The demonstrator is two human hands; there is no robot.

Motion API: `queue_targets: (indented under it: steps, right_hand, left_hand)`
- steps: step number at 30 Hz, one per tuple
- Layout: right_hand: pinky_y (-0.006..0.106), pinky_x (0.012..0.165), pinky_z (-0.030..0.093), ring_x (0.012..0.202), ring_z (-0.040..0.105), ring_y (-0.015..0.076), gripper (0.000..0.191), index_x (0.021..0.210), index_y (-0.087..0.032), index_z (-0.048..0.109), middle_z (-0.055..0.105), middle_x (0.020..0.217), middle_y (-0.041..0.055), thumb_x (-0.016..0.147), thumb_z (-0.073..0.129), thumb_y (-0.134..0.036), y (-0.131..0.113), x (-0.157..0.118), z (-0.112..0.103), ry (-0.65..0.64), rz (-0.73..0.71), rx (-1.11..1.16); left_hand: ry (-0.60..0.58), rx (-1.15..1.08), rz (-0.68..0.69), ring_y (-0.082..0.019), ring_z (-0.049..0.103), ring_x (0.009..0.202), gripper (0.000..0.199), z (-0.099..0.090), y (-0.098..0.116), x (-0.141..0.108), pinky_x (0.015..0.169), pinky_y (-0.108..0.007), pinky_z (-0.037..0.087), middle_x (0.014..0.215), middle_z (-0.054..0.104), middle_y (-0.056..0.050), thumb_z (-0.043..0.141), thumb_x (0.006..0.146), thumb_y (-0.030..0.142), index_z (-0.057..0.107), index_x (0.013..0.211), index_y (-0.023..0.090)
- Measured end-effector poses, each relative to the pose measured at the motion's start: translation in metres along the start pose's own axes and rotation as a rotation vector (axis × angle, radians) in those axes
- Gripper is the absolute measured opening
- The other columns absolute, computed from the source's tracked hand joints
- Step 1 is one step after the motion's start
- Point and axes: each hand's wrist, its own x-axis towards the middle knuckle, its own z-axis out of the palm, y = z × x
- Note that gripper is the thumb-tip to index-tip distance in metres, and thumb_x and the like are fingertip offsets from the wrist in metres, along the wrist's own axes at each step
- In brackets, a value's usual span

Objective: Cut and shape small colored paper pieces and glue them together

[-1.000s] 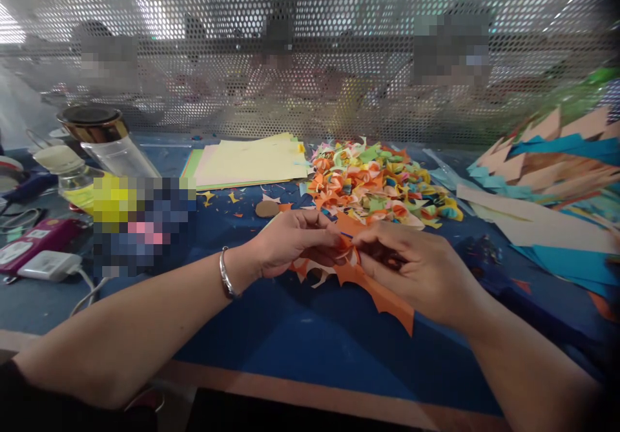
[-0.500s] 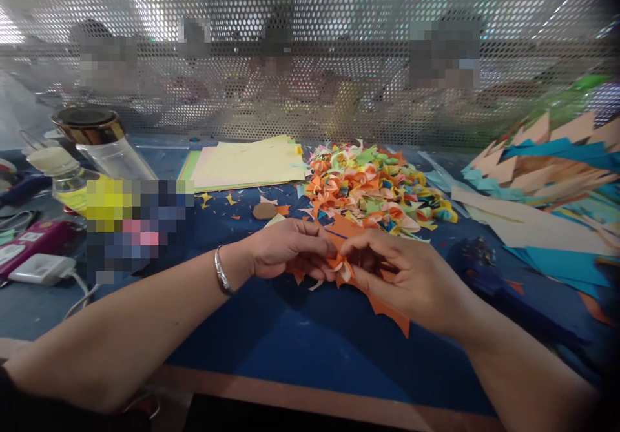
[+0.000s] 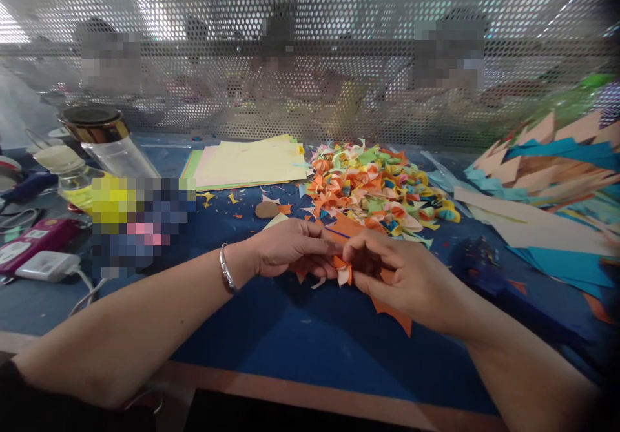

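Observation:
Between my two hands is a small paper flower [image 3: 343, 272], orange with a pale peach inside. My left hand [image 3: 295, 249] pinches it from the left, thumb and fingers pressed together. From the right, my right hand [image 3: 394, 274] grips its other side between thumb and forefinger. Part of the flower is covered by the fingertips. Under my hands lies a jagged orange paper sheet [image 3: 394, 312], with more of it showing behind them. A heap of folded paper flowers [image 3: 378, 190] in orange, yellow, green and pink is piled just beyond my hands.
A stack of pale paper sheets [image 3: 252, 164] lies at the back. On the left stand a clear jar [image 3: 121, 151] and a small bottle [image 3: 70, 177], near a white charger [image 3: 48, 266]. On the right are a dark blue glue gun [image 3: 513, 303] and zigzag-cut papers [image 3: 562, 151]. Perforated metal screen [image 3: 314, 106] behind.
My hands stay almost in place, pinching the paper flower, which has turned slightly so more of its pale inside faces down. The whole view has shifted a little.

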Motion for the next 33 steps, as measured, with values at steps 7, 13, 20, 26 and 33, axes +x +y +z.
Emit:
queue_targets:
  steps: [7,13,20,26,33]
  right_hand:
    - [0.023,0.054,0.050,0.057,0.061,0.0121,0.011,0.098,-0.023,0.070,0.071,0.073,-0.0001,0.092,0.064,-0.030,0.001,0.003,0.001,0.092,-0.043,-0.048]
    - [0.027,0.060,0.057,0.063,0.070,0.0158,0.018,0.102,-0.022,0.072,0.078,0.082,0.0041,0.092,0.066,-0.036,0.003,0.004,-0.003,0.233,-0.015,-0.034]
    - [0.027,0.059,0.058,0.065,0.072,0.0175,0.030,0.094,-0.023,0.071,0.078,0.080,0.0056,0.092,0.071,-0.052,-0.006,0.006,-0.006,0.235,0.012,0.020]
    - [0.027,0.060,0.057,0.065,0.071,0.0171,0.027,0.096,-0.022,0.071,0.077,0.076,0.0041,0.092,0.071,-0.049,-0.004,0.006,-0.006,0.246,0.011,0.002]
    - [0.026,0.060,0.059,0.067,0.073,0.0167,0.025,0.095,-0.022,0.074,0.080,0.084,0.0065,0.093,0.071,-0.047,-0.004,0.007,-0.006,0.238,-0.010,-0.022]
  left_hand:
    - [0.104,-0.031,0.155,-0.007,0.067,0.052,0.017,0.008,-0.002,0.001,0.054,-0.016,0.051,0.065,0.073,-0.002,0.076,0.092,0.024,0.064,0.083,0.014]
    - [0.306,0.127,0.501,-0.007,0.066,0.060,0.024,0.009,-0.003,-0.002,0.063,-0.022,0.054,0.081,0.070,0.001,0.079,0.088,0.032,0.063,0.095,0.016]
    - [0.220,0.346,0.584,-0.010,0.064,0.078,0.035,0.007,-0.005,-0.005,0.076,-0.026,0.054,0.094,0.069,-0.003,0.082,0.083,0.043,0.066,0.100,0.018]
    - [0.204,0.344,0.549,-0.012,0.066,0.082,0.037,0.006,-0.006,-0.003,0.080,-0.027,0.055,0.097,0.069,-0.004,0.086,0.079,0.041,0.065,0.098,0.018]
    - [0.225,0.348,0.572,-0.013,0.067,0.083,0.033,0.007,-0.006,-0.001,0.082,-0.028,0.056,0.094,0.071,-0.004,0.083,0.080,0.038,0.063,0.098,0.019]
